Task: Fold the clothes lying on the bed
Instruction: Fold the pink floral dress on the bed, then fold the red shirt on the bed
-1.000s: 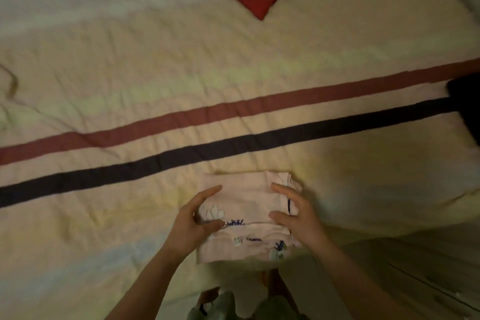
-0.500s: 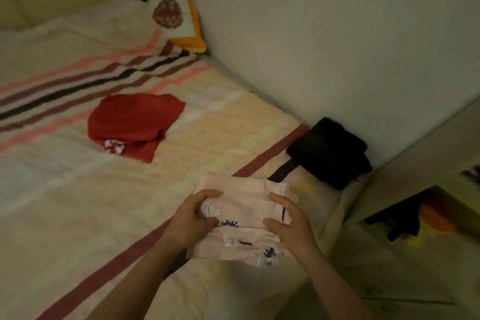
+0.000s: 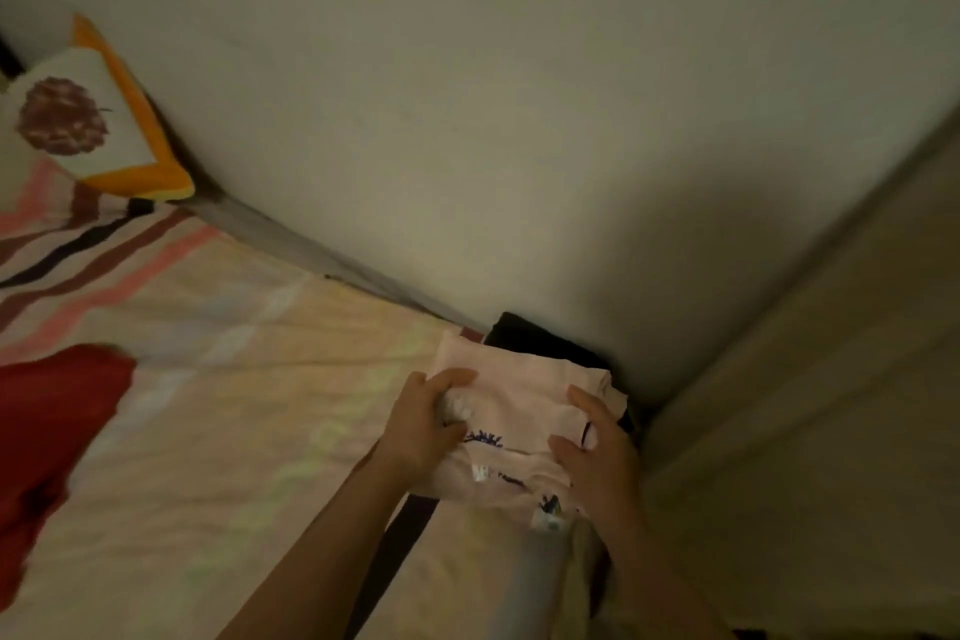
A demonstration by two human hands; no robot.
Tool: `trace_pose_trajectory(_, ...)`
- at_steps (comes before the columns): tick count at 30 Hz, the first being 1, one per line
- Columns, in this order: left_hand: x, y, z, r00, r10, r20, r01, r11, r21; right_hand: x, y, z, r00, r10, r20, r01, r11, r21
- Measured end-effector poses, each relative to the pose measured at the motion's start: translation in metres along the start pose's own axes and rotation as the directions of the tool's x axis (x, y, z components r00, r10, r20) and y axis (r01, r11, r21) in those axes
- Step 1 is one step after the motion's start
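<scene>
A folded pale pink garment [image 3: 519,411] with a small blue print is held over the bed's far right corner. My left hand [image 3: 423,426] grips its left edge, fingers on top and thumb curled against it. On the other side my right hand [image 3: 597,457] grips the right edge the same way. Beneath and behind the pink garment lies a folded black garment [image 3: 540,340], mostly hidden, against the wall. A crumpled red garment [image 3: 47,437] lies on the bed at the left edge of the view.
The striped cream bedspread [image 3: 234,405] fills the lower left. A white and orange cushion [image 3: 88,120] with a berry print leans on the wall [image 3: 467,94] at the far left. A pale cupboard side [image 3: 805,405] rises right of the bed corner.
Both hands lifted the folded pink garment off the bed and carried it right, over the black garment in the corner. The view swung up and right toward the wall.
</scene>
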State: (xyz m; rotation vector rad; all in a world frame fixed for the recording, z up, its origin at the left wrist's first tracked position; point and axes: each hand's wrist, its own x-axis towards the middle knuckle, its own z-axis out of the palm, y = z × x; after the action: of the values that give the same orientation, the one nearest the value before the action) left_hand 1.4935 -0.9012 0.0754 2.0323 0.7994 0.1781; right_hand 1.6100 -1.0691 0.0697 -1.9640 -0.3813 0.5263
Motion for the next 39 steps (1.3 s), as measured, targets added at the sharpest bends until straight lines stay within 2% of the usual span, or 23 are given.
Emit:
trace_pose_trajectory(4, 0.082, -0.005, 0.03, 0.994, 0.048, 0.1, -0.054, 0.997, 0.056, 0.061, 0.027, 0.005, 0.984, 0.072, -0.165, -0.073, 0.997, 0.003)
trace_pose_trajectory(7, 0.133, -0.016, 0.053, 0.981, 0.083, 0.175, -0.103, 0.989, 0.109, 0.097, 0.05, 0.013, 0.97, 0.117, -0.215, -0.122, 0.992, -0.012)
trace_pose_trajectory(11, 0.183, -0.044, 0.085, 0.964, 0.139, 0.226, -0.164, 0.982, 0.095, 0.133, 0.079, 0.029, 0.948, 0.139, -0.285, -0.162, 0.985, -0.058)
trace_pose_trajectory(16, 0.216, -0.093, 0.125, 0.942, 0.096, 0.323, -0.124, 0.99, 0.067, 0.151, 0.124, 0.045, 0.935, 0.19, -0.299, -0.225, 0.97, -0.088)
trace_pose_trajectory(19, 0.215, -0.118, 0.141, 0.916, 0.118, 0.383, -0.166, 0.982, 0.094, 0.152, 0.14, 0.048, 0.938, 0.183, -0.295, -0.235, 0.96, -0.152)
trace_pose_trajectory(32, 0.207, -0.112, 0.139, 0.95, 0.065, 0.304, -0.153, 0.949, 0.275, 0.156, 0.127, 0.053, 0.918, 0.198, -0.343, -0.344, 0.826, -0.446)
trace_pose_trajectory(36, 0.197, -0.093, 0.109, 0.97, 0.102, 0.22, -0.178, 0.916, 0.361, 0.149, 0.092, 0.055, 0.942, 0.109, -0.318, -0.298, 0.708, -0.64)
trace_pose_trajectory(39, 0.179, -0.079, 0.077, 0.973, 0.188, 0.134, -0.227, 0.883, 0.41, 0.147, 0.052, 0.063, 0.963, 0.033, -0.267, -0.204, 0.737, -0.644)
